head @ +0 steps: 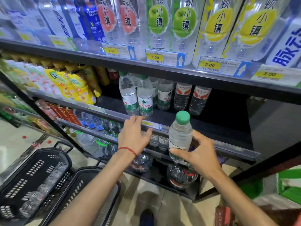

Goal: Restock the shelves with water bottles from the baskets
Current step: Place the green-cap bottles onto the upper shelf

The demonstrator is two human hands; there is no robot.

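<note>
before the black metal shelf (pixel 224 121), the right hand (pixel 201 154) clamps a clear plastic green-capped water bottle (pixel 180 136) upright; the left hand (pixel 134 136) at nine o'clock hangs open. best stood flat beside the green-labelled bottles (pixel 145 98) at eleven o'clock.

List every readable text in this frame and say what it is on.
"2.00": three yellow price tags on the upper shelf edge.
"5.00": price tag at far right.
"小镇": tall top-shelf bottles.
"脉动": white bottle, top right.
Labels of the shelf water bottles and the held bottle: too blurred.
</note>
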